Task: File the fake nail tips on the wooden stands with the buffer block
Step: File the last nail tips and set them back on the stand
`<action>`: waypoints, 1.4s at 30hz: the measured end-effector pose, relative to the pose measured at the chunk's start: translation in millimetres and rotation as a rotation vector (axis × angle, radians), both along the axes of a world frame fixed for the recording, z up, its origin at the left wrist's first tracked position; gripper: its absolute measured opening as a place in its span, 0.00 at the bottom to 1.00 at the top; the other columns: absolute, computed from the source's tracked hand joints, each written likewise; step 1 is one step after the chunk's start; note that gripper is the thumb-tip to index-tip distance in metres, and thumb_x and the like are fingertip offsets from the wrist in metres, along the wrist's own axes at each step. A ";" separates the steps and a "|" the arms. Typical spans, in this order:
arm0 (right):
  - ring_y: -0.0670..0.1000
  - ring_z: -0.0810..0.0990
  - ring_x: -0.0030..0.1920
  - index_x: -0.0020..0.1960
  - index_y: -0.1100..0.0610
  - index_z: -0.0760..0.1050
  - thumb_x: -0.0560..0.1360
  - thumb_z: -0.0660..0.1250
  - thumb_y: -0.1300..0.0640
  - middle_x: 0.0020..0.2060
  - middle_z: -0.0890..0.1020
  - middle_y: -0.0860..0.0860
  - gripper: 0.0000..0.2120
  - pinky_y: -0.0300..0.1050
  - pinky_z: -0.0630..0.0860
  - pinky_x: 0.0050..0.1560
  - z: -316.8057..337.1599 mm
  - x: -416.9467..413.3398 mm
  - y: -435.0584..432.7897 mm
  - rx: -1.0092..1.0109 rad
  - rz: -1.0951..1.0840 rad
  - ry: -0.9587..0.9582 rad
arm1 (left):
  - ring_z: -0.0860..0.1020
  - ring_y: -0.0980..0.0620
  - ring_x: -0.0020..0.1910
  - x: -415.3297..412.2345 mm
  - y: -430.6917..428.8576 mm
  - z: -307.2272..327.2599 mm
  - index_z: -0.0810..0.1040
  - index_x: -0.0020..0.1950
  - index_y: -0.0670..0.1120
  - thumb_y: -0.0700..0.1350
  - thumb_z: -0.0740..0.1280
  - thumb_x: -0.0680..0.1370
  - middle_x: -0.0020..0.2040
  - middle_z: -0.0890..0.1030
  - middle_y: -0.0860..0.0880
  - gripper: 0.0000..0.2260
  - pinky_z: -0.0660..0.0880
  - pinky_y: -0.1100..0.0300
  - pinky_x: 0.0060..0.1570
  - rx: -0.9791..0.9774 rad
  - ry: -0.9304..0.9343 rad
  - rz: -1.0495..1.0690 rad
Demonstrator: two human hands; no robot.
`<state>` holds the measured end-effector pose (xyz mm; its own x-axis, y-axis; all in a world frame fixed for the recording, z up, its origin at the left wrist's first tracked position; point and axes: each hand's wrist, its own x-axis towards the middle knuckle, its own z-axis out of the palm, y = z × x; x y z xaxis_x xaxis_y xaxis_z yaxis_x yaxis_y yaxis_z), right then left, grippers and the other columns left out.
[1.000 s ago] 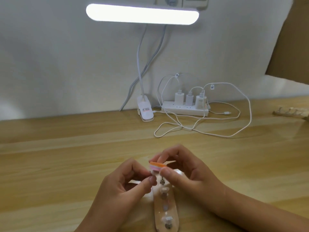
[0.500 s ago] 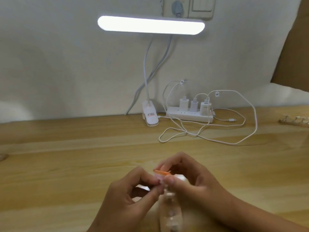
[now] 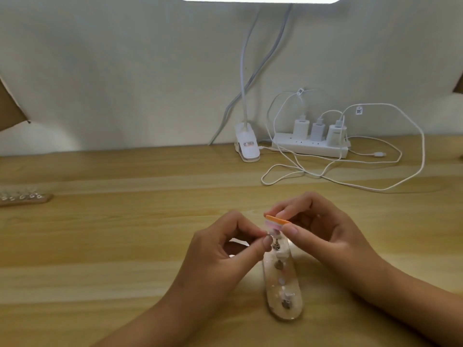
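Note:
A narrow wooden stand (image 3: 281, 291) lies lengthwise on the desk in front of me, with several small pegs and nail tips along it. My right hand (image 3: 323, 229) pinches a small buffer block (image 3: 275, 221), orange on top and pink-white beneath, and holds it over the farthest peg. My left hand (image 3: 225, 249) pinches the nail tip (image 3: 270, 235) on that peg between thumb and forefinger, just under the block. The tip itself is mostly hidden by my fingertips.
A second wooden stand (image 3: 23, 197) with nail tips lies at the far left. A clip lamp base (image 3: 246, 146), a white power strip (image 3: 310, 147) with three chargers and looping white cables (image 3: 375, 181) sit at the back by the wall.
The view has swung down and left, so the lamp head sits at the top edge and the left stand has come into view. Both hands keep their grip over the far peg.

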<state>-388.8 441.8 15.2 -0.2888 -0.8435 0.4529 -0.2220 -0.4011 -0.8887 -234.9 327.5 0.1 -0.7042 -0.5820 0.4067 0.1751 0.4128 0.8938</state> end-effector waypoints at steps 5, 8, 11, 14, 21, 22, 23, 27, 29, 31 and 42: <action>0.54 0.83 0.53 0.47 0.55 0.77 0.72 0.74 0.54 0.52 0.83 0.54 0.08 0.44 0.77 0.55 -1.7 1.1 -1.8 -0.015 -0.012 -0.001 | 0.83 0.54 0.40 0.6 -1.2 1.4 0.80 0.41 0.51 0.52 0.74 0.70 0.41 0.84 0.50 0.07 0.79 0.61 0.41 0.030 0.004 -0.028; 0.55 0.82 0.54 0.48 0.56 0.77 0.74 0.74 0.55 0.52 0.82 0.54 0.08 0.44 0.76 0.56 -3.6 -0.5 -2.0 -0.075 -0.015 0.023 | 0.83 0.55 0.39 1.2 -1.6 3.2 0.80 0.40 0.51 0.50 0.76 0.70 0.41 0.85 0.50 0.07 0.78 0.65 0.40 0.069 0.022 -0.039; 0.54 0.82 0.54 0.49 0.58 0.76 0.74 0.73 0.58 0.51 0.81 0.52 0.08 0.47 0.77 0.58 -8.6 -3.1 -5.2 -0.071 -0.044 0.111 | 0.83 0.55 0.39 1.3 -2.4 3.1 0.80 0.39 0.52 0.50 0.76 0.69 0.41 0.85 0.50 0.06 0.77 0.66 0.40 0.087 0.023 -0.022; 0.52 0.81 0.54 0.50 0.58 0.74 0.73 0.74 0.59 0.51 0.80 0.51 0.10 0.49 0.77 0.60 -8.7 -8.7 -8.1 -0.088 -0.153 0.143 | 0.83 0.54 0.39 0.9 -1.6 3.9 0.80 0.39 0.52 0.52 0.75 0.68 0.41 0.85 0.50 0.06 0.77 0.66 0.40 0.107 0.025 -0.022; 0.58 0.78 0.55 0.49 0.55 0.74 0.73 0.71 0.55 0.52 0.75 0.48 0.08 0.59 0.74 0.57 -8.5 -12.7 -9.2 -0.176 -0.233 0.464 | 0.83 0.53 0.38 1.7 -3.9 3.1 0.79 0.38 0.49 0.44 0.74 0.70 0.40 0.85 0.49 0.05 0.78 0.65 0.40 0.127 0.034 0.008; 0.59 0.78 0.54 0.49 0.55 0.74 0.73 0.71 0.55 0.51 0.75 0.47 0.08 0.60 0.74 0.57 -7.8 -13.2 -9.2 -0.183 -0.230 0.441 | 0.83 0.53 0.38 1.8 -3.2 3.4 0.79 0.38 0.50 0.44 0.74 0.70 0.40 0.85 0.50 0.05 0.78 0.65 0.40 0.132 0.036 0.005; 0.59 0.78 0.54 0.49 0.54 0.73 0.74 0.71 0.55 0.52 0.75 0.46 0.08 0.59 0.73 0.58 -7.5 -12.1 -8.5 -0.206 -0.212 0.439 | 0.83 0.54 0.38 1.6 -2.2 3.8 0.79 0.38 0.51 0.45 0.74 0.70 0.40 0.85 0.50 0.05 0.78 0.65 0.40 0.129 0.033 -0.001; 0.56 0.77 0.56 0.50 0.52 0.74 0.74 0.72 0.54 0.53 0.75 0.47 0.08 0.52 0.74 0.58 -9.6 -7.7 -9.2 -0.230 -0.189 0.545 | 0.83 0.55 0.37 1.0 -1.6 2.3 0.79 0.39 0.51 0.46 0.75 0.70 0.39 0.84 0.50 0.05 0.79 0.63 0.40 0.096 0.012 0.008; 0.58 0.79 0.54 0.49 0.53 0.75 0.72 0.72 0.55 0.51 0.76 0.49 0.08 0.58 0.74 0.57 -10.5 -15.1 -12.1 -0.169 -0.254 0.478 | 0.83 0.54 0.38 1.1 -3.4 2.0 0.79 0.38 0.51 0.44 0.74 0.70 0.39 0.85 0.51 0.05 0.78 0.64 0.40 0.115 0.020 0.022; 0.60 0.79 0.53 0.50 0.53 0.74 0.72 0.71 0.55 0.49 0.77 0.51 0.09 0.62 0.73 0.57 -10.7 -21.0 -12.7 -0.119 -0.272 0.383 | 0.83 0.54 0.38 0.9 -3.5 2.7 0.79 0.38 0.50 0.44 0.74 0.70 0.39 0.85 0.51 0.05 0.78 0.65 0.39 0.127 0.021 0.002; 0.45 0.80 0.49 0.49 0.54 0.76 0.68 0.72 0.54 0.45 0.81 0.49 0.11 0.34 0.77 0.50 -6.0 -26.5 -12.3 0.058 -0.242 -0.118 | 0.73 0.58 0.26 9.4 -2.3 5.8 0.80 0.43 0.51 0.43 0.73 0.75 0.26 0.77 0.54 0.04 0.68 0.69 0.31 -0.017 -0.257 -0.265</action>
<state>-415.3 429.5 9.2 -0.5327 -0.7671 0.3574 -0.1990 -0.2969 -0.9339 -225.5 325.2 5.8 -0.9099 -0.3607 0.2048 0.0483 0.3983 0.9160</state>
